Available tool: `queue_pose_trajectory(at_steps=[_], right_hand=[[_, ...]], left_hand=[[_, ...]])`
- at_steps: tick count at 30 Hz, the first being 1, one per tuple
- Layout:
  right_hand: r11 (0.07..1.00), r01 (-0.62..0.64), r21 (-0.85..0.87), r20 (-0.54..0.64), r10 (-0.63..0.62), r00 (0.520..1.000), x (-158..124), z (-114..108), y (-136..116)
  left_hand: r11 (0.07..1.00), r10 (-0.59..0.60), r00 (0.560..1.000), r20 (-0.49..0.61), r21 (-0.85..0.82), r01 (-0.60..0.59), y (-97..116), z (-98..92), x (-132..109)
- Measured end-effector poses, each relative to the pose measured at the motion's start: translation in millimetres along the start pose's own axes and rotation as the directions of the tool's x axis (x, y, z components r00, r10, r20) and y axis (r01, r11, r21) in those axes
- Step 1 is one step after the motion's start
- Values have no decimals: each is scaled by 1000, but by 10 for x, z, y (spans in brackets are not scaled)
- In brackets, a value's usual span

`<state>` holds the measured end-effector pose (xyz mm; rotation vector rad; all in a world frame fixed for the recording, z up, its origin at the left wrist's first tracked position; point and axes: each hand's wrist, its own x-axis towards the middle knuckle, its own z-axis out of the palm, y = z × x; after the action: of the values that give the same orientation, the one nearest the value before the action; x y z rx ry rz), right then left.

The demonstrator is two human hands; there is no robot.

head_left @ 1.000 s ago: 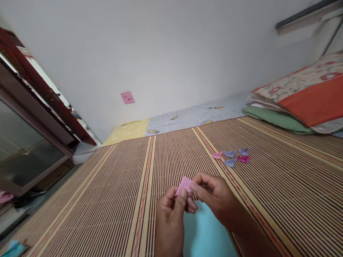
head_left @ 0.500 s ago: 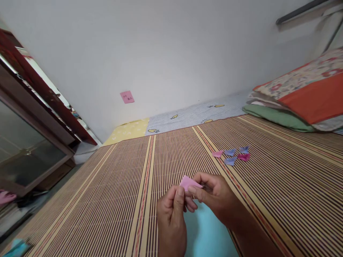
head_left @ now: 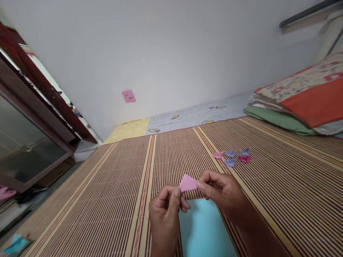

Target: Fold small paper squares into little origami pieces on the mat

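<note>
A small pink folded paper [head_left: 188,182], roughly triangular, is stretched between my two hands above the striped mat [head_left: 120,185]. My left hand [head_left: 167,210] pinches its left corner between thumb and finger. The right corner is pinched by my right hand [head_left: 218,187]. Below the hands lies a light blue sheet [head_left: 205,228]. Beyond my right hand, several small folded papers rest on the mat, among them a pink one [head_left: 218,155], a magenta one [head_left: 244,158] and a blue one [head_left: 230,162].
Folded bedding [head_left: 316,110] is stacked at the right. A pink note [head_left: 129,96] is on the white wall [head_left: 166,50]. Patterned cloth [head_left: 182,116] runs along the mat's far edge. At the lower left lies a turquoise folded piece [head_left: 17,244]; a glass-panelled cabinet [head_left: 26,153] stands at the left.
My hands have moved apart. My right hand has shifted right to the paper's corner, and more of the pink paper shows between them. The view has shifted slightly.
</note>
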<state>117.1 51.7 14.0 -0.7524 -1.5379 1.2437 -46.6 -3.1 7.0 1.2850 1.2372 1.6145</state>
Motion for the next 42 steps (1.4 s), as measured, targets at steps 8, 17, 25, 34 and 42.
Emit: queue_pose_trajectory(at_steps=[8,17,25,34,42], right_hand=[[999,10,-43,1,-10,1000,-6,16,-57],[985,42,-165,66,-32,997,7,43,-59],[988,80,-134,57,-73,996,-6,124,-103],[990,66,-128,65,-58,996,10,158,-102],[997,61,-40,30,-60,998,0,179,-54]], left_hand=[[999,19,999,-48,-44,-21,24,-9,26],[996,-61,998,-5,-63,61,77,-37,37],[981,-76,996,56,-175,85,2,2,38],[996,-81,989,124,-18,84,85,-46,22],[987,-140,980,142,-54,149,7,-20,43]])
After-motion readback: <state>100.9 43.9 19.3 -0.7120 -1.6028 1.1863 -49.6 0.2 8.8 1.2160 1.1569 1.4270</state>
